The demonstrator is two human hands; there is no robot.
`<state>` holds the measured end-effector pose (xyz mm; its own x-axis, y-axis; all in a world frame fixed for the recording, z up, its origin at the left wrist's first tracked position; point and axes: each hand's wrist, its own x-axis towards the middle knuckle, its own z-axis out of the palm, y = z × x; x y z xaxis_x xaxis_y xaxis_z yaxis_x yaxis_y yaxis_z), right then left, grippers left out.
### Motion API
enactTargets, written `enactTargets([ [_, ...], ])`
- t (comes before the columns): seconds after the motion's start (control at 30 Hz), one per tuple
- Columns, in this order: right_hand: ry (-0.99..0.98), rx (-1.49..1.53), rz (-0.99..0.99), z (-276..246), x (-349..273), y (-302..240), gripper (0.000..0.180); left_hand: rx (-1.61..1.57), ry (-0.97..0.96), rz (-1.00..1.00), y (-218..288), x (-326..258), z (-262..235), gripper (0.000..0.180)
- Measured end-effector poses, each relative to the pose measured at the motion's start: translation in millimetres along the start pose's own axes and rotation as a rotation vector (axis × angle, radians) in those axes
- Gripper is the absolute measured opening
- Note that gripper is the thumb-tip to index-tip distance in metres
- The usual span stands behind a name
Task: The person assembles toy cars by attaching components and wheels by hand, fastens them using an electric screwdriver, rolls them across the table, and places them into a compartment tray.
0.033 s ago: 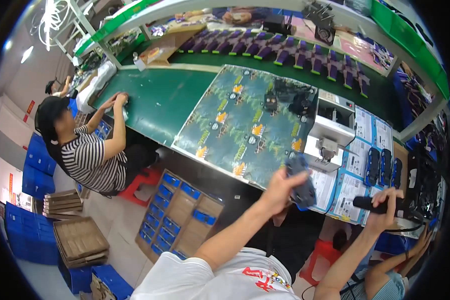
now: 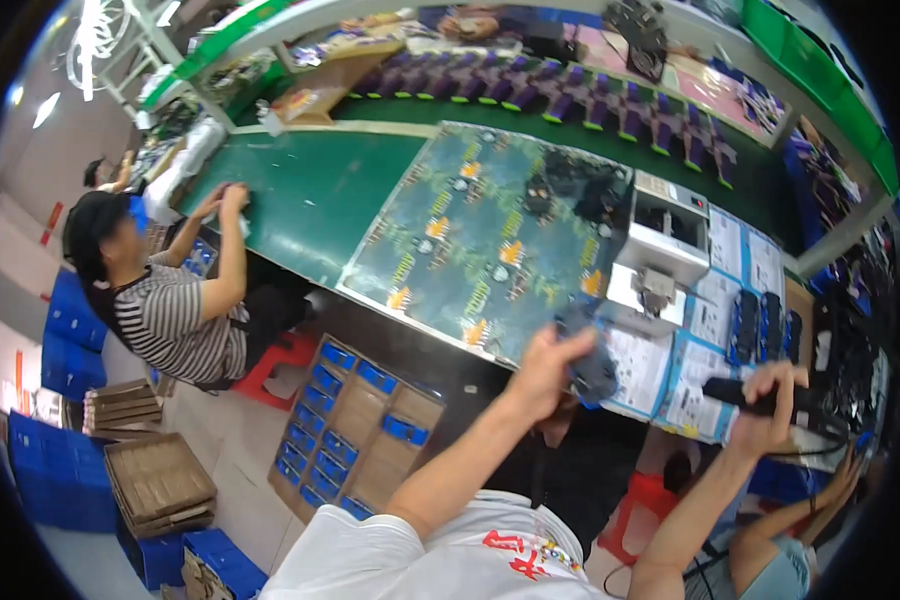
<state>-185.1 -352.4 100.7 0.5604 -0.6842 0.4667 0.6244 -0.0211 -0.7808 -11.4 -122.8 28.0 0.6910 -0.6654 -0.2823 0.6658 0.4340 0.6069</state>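
Note:
My left hand [image 2: 548, 372] is closed around a dark grey-blue, toy-car-shaped part [image 2: 592, 368], with the thumb across its top. It is held above the front edge of the bench, and motion blurs its details. Further right, my right hand [image 2: 767, 405] has its fingers wrapped round a black cylindrical tool [image 2: 732, 391] that points left; its working tip cannot be made out. Several similar blue-and-black car-shaped parts [image 2: 744, 326] lie in a row on printed sheets [image 2: 692, 385] beyond the tool. Left of the sheets stands a white bench machine [image 2: 654, 268].
A patterned mat [image 2: 440, 250] covers the middle bench. Black parts [image 2: 570, 185] lie at its far right. Purple pieces [image 2: 595, 100] line the belt behind. Below left is a cardboard tray [image 2: 370, 420] of blue parts. A co-worker [image 2: 165, 300] sits left; another person's arm [image 2: 800, 520] is at lower right.
My left hand, with the car-shaped part, has moved slightly left and is turned a little. My right hand has shifted slightly with its tool. The whole view has drifted a little.

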Motion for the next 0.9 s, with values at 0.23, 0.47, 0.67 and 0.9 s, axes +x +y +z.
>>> enactTargets([
  [0.23,-0.135,0.106,-0.149,127.5,52.2,41.3,0.007,-0.195,0.101,0.004,31.0,12.7,-49.4,0.022],
  [0.47,-0.168,-0.161,-0.185,149.2,61.0,47.3,0.006,-0.130,-0.021,0.036,29.7,13.5,-55.0,0.024],
  [0.67,-0.011,-0.009,0.013,109.4,33.7,38.1,0.009,-0.047,0.050,0.022,25.9,12.5,-48.8,0.025],
  [0.9,0.277,-0.185,0.090,57.3,14.8,68.5,0.009,-0.089,-0.036,0.051,22.0,-2.0,-49.4,0.023],
])
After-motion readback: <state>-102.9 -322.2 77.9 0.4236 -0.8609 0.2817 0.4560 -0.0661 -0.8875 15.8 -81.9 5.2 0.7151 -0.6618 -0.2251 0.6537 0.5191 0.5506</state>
